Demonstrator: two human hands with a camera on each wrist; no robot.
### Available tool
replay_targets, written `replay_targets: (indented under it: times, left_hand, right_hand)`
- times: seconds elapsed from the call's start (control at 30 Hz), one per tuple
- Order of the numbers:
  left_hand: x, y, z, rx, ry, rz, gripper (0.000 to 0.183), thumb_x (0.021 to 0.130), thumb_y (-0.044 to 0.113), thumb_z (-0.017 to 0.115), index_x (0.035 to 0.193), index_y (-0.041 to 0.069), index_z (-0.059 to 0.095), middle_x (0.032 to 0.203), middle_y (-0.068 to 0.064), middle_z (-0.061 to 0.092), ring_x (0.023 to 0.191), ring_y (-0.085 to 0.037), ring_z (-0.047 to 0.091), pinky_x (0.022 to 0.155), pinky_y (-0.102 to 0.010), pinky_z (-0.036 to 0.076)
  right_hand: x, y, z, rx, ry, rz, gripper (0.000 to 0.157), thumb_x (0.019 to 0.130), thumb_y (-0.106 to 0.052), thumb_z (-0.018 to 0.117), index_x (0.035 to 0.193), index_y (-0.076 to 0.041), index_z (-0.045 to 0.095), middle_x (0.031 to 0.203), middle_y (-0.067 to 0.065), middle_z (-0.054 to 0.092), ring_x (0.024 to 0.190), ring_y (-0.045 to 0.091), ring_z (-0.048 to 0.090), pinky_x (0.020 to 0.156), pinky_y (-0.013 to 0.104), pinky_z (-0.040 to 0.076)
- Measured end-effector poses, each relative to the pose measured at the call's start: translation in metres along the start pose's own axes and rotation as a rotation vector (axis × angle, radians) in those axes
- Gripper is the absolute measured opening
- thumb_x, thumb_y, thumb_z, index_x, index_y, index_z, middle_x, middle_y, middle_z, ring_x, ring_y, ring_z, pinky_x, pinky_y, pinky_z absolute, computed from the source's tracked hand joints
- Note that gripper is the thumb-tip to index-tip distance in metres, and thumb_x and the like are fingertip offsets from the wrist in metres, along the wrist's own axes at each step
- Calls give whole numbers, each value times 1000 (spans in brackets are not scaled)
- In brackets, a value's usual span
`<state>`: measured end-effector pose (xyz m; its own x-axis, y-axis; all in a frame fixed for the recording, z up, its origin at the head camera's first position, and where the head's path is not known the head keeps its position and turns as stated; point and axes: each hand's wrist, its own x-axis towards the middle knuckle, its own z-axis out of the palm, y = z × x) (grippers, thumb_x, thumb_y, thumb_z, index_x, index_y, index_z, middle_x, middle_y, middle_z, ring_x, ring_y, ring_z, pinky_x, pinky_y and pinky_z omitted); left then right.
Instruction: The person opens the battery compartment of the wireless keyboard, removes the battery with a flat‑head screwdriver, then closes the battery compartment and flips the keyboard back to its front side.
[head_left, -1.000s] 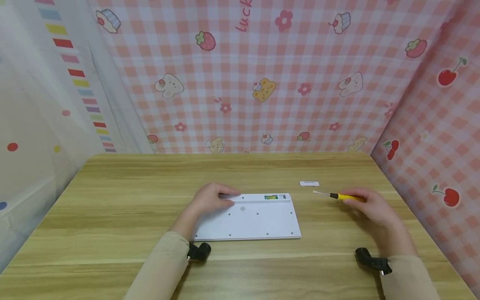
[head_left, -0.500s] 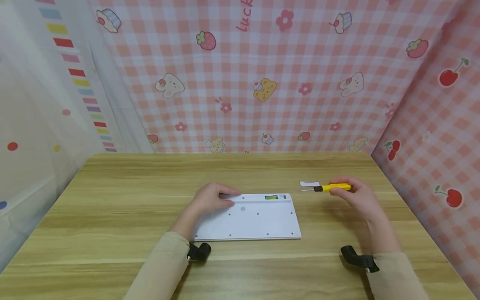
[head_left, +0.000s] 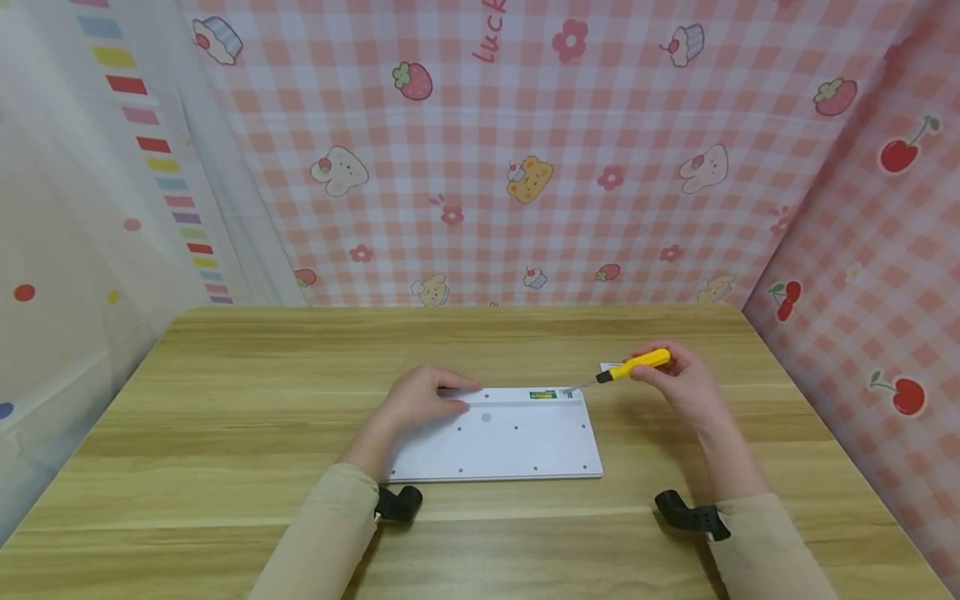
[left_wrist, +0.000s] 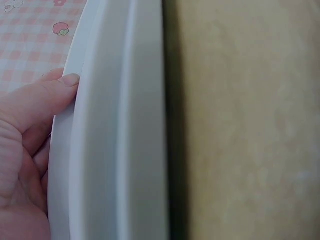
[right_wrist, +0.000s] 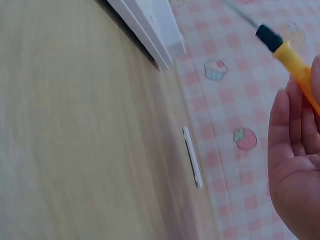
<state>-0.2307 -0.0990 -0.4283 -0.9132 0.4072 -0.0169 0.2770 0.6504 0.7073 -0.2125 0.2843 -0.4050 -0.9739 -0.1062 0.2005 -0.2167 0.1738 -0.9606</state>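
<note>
While right hand [head_left: 678, 383] half hides white piece [head_left: 609, 366], its fingers pinch screwdriver [head_left: 643, 362], tip just beside battery [head_left: 542, 395], contact unclear; keyboard [head_left: 517, 450] lies on surface [head_left: 525, 542], far left corner pinched by left hand [head_left: 417, 398], fingertips partly hidden.

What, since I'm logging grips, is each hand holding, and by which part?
The right hand holds the screwdriver by its yellow handle; the left hand grips the white panel at its far edge, toward its left end.
</note>
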Motion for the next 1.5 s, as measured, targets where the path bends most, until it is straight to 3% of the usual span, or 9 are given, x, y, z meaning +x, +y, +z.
replay_targets:
  times: [0.13, 0.27, 0.5, 0.7, 0.97, 1.23, 1.5]
  left_hand:
    - [0, 0, 0, 0, 4, 7, 31, 85, 14, 79, 114, 25, 76, 118, 4, 70, 116, -21, 62, 104, -42, 45]
    - [0, -1, 0, -4, 7, 11, 31, 85, 13, 79, 114, 24, 76, 118, 4, 70, 116, -21, 62, 103, -42, 45]
    - [1, -1, 0, -1, 6, 8, 31, 85, 14, 79, 114, 25, 76, 117, 4, 71, 115, -21, 62, 103, -42, 45]
    - [1, -2, 1, 8, -1, 2, 31, 85, 15, 79, 114, 25, 76, 117, 4, 71, 115, -20, 63, 103, -41, 45]
    - [1, 3, 1, -7, 13, -8, 30, 84, 16, 79, 113, 24, 77, 116, 4, 71, 114, -20, 63, 103, -41, 45]
    - [13, 21, 20, -73, 25, 85, 30, 84, 12, 79, 114, 12, 76, 111, -1, 73, 108, -19, 66, 94, -35, 52]
    - [29, 44, 38, -53, 39, 158, 35, 82, 13, 82, 116, 6, 74, 112, -5, 72, 103, -18, 67, 88, -29, 53]
  right_hand:
    - [2, -1, 10, -135, 9, -4, 33, 95, -12, 68, 120, 7, 60, 111, 7, 70, 93, 8, 63, 82, 16, 52]
    - [4, -6, 18, -215, 1, -39, 31, 96, -12, 66, 120, 7, 61, 116, 22, 65, 93, 9, 62, 82, 15, 52]
    - [8, -12, 27, -311, -1, -78, 24, 94, -11, 69, 113, 3, 66, 110, 17, 67, 89, 16, 60, 78, 15, 52]
    - [12, -23, 35, -435, -18, -172, 16, 91, -8, 71, 105, -1, 68, 100, 13, 68, 81, 22, 60, 70, 18, 53]
    - [12, -37, 46, -518, -55, -228, 13, 91, -7, 71, 103, -4, 69, 94, 10, 67, 74, 21, 57, 63, 22, 50]
    - [12, -44, 52, -584, -76, -280, 14, 88, -7, 75, 101, -5, 70, 91, 8, 67, 72, 19, 55, 62, 23, 49]
    - [12, -40, 50, -574, -71, -266, 14, 90, -6, 73, 102, -4, 69, 93, 10, 68, 74, 19, 58, 64, 24, 51]
